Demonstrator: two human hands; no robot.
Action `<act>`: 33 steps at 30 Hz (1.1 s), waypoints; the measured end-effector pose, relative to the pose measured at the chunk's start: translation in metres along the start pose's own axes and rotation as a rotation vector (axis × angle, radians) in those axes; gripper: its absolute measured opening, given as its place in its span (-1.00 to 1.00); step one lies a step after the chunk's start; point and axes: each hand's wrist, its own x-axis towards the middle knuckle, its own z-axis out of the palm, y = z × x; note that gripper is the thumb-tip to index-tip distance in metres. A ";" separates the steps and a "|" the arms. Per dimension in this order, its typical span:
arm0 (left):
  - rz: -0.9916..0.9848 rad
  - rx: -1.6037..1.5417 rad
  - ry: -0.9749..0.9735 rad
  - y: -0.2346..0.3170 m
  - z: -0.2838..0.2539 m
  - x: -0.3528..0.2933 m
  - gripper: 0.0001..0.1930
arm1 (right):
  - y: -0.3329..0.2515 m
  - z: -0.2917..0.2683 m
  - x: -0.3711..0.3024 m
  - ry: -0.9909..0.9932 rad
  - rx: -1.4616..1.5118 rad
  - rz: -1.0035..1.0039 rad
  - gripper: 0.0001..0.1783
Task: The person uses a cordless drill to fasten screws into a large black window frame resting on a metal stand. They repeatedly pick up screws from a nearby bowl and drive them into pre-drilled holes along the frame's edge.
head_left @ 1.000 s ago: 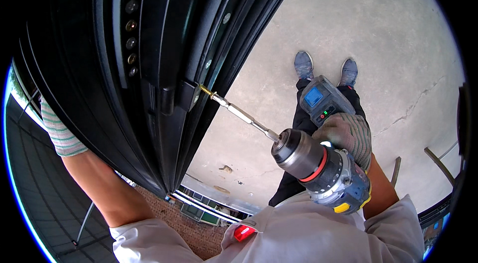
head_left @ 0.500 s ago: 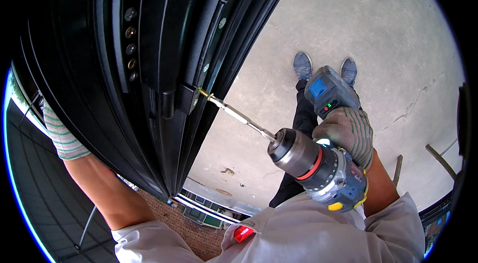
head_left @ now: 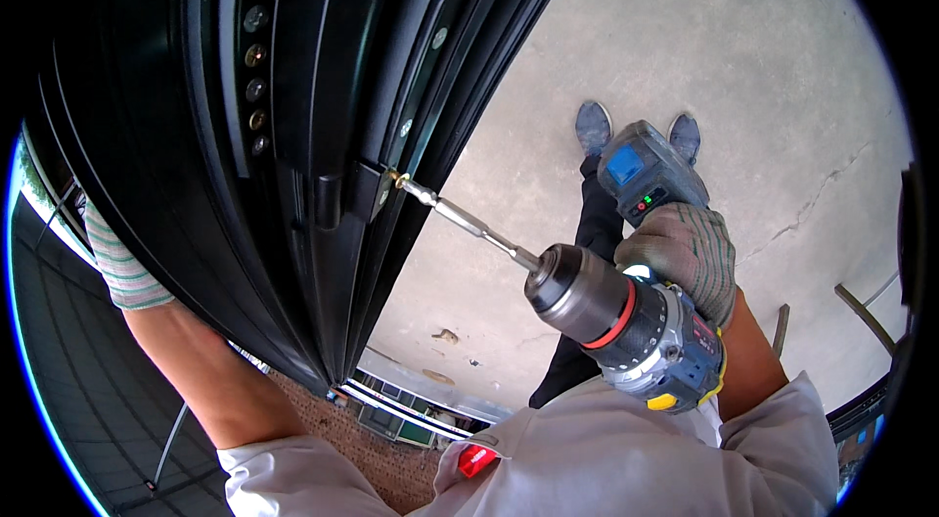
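Against the black door frame [head_left: 293, 126], the right hand [head_left: 685, 258], gloved, has its fingers clamped on a blue cordless drill [head_left: 626, 316], whose long bit [head_left: 460, 217] meets a screw [head_left: 394, 177] at the frame's edge. Behind the frame, the left hand [head_left: 112, 258] is mostly hidden, so I cannot tell how its fingers stand.

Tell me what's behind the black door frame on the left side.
The person's left arm reaches behind the black door frame; only a striped glove cuff shows past its edge. The left hand itself is covered, so its grip cannot be seen.
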 end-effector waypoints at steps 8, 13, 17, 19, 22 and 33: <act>-0.020 -0.010 -0.030 -0.004 0.001 0.003 -0.58 | -0.023 -0.004 -0.011 0.062 -0.083 0.092 -0.67; -0.037 -0.006 -0.039 -0.002 0.003 0.009 -0.58 | -0.024 -0.015 -0.006 0.030 -0.074 0.126 -0.75; -0.047 -0.015 -0.049 -0.008 0.002 0.012 -0.57 | -0.020 -0.012 -0.005 0.023 -0.135 0.106 -0.80; -0.052 -0.018 -0.051 -0.007 0.002 0.014 -0.57 | -0.015 -0.010 -0.003 0.057 -0.138 0.102 -0.69; -0.060 -0.013 -0.061 -0.005 0.003 0.014 -0.57 | -0.010 -0.007 0.000 0.041 -0.095 0.114 -0.72; -0.091 -0.014 -0.112 -0.010 0.010 0.019 -0.55 | 0.004 -0.011 0.013 0.101 -0.221 -0.043 -0.80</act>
